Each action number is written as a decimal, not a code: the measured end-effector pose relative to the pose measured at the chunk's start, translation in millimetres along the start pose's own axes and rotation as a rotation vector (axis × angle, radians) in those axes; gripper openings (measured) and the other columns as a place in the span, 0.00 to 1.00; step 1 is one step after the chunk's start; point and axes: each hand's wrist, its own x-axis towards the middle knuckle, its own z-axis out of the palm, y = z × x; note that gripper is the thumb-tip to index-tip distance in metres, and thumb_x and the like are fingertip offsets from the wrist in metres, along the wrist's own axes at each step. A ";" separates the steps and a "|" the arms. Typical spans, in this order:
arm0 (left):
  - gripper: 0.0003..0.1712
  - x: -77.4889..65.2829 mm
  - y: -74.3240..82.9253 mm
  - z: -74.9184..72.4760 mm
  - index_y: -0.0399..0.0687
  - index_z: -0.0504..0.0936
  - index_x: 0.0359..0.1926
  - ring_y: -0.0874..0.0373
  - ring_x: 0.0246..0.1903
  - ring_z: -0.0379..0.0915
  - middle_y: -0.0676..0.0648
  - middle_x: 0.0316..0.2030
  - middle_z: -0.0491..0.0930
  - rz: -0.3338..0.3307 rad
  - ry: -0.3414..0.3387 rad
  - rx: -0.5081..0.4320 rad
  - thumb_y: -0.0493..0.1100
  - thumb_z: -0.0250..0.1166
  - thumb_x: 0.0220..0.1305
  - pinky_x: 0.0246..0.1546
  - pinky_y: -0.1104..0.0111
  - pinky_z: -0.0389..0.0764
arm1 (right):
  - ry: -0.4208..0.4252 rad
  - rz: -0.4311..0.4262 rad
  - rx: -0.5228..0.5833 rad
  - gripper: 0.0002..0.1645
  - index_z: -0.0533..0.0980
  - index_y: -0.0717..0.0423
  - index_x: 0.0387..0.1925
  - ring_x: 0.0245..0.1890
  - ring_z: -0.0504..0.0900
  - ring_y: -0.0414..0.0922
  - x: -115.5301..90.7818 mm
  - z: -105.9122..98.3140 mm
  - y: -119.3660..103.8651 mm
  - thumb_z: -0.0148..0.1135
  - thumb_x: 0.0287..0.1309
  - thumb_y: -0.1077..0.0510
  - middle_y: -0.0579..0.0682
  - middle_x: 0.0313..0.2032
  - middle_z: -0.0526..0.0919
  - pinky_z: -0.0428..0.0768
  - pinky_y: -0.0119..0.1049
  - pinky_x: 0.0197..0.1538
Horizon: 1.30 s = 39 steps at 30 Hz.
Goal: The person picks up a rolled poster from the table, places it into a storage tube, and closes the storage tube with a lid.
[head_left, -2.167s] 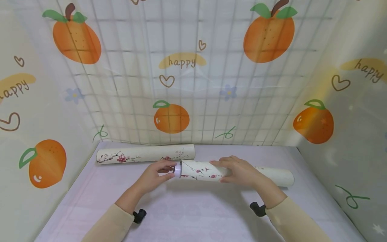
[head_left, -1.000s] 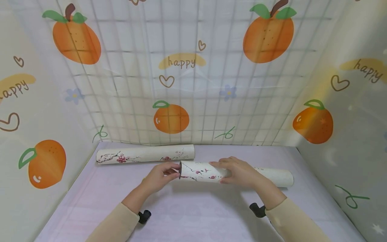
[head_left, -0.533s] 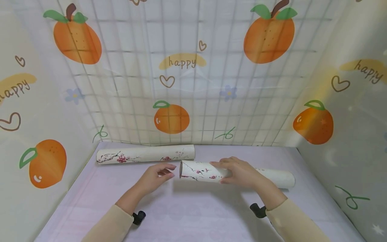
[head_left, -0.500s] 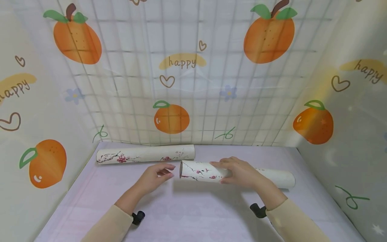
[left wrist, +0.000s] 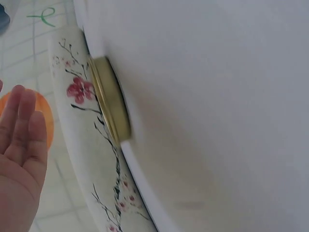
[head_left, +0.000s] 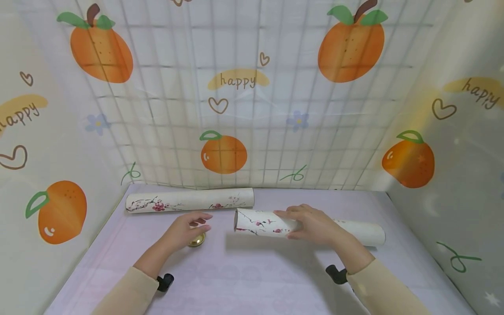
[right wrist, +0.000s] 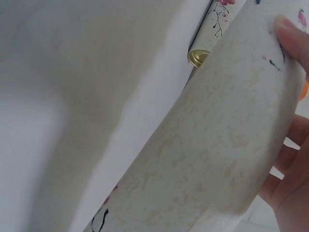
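My right hand (head_left: 309,223) grips a white cardboard tube (head_left: 267,223) painted with plum blossom. Its left end shows a dark round opening, and a shadow lies below it on the table. In the right wrist view, fingers and thumb of the right hand (right wrist: 294,159) wrap round the pale tube (right wrist: 207,130). Left of that opening, my left hand (head_left: 183,232) has loose fingers with nothing between them. A round gold lid (head_left: 197,239) rests on the table just under it. The left wrist view shows this gold lid (left wrist: 112,99) apart from the left hand (left wrist: 21,154).
A second blossom-painted tube (head_left: 189,201) lies along the back of the table (head_left: 252,280). Its end facing the right wrist camera has a gold cap (right wrist: 198,57). Fabric printed with oranges (head_left: 223,154) hangs behind and at both sides.
Earlier, my left fingers pushed a pale lavender piece into the tube's left end. They have since drawn back leftward, and the gold lid has come into view. My right hand keeps its hold.
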 end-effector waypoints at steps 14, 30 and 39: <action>0.25 -7.0 -15.8 -14.9 0.47 0.81 0.61 0.42 0.61 0.71 0.44 0.60 0.77 -0.074 -0.081 0.077 0.46 0.71 0.65 0.63 0.46 0.71 | 0.022 -0.011 0.003 0.46 0.68 0.30 0.71 0.57 0.76 0.53 -1.4 0.5 -1.9 0.78 0.51 0.46 0.50 0.58 0.79 0.78 0.55 0.53; 0.29 3.5 -21.2 -15.5 0.48 0.79 0.63 0.39 0.62 0.70 0.42 0.63 0.74 -0.176 -0.182 0.210 0.45 0.73 0.61 0.62 0.45 0.70 | 0.028 -0.015 -0.009 0.45 0.69 0.29 0.70 0.57 0.77 0.53 -2.0 -1.5 -4.3 0.77 0.50 0.45 0.51 0.59 0.79 0.79 0.57 0.52; 0.34 11.4 -20.8 -12.4 0.47 0.79 0.63 0.43 0.61 0.69 0.42 0.61 0.74 -0.190 -0.242 0.255 0.44 0.78 0.54 0.62 0.47 0.71 | 0.007 -0.007 0.010 0.45 0.68 0.29 0.71 0.59 0.75 0.53 -1.5 -2.8 -6.0 0.77 0.52 0.44 0.51 0.60 0.78 0.78 0.58 0.54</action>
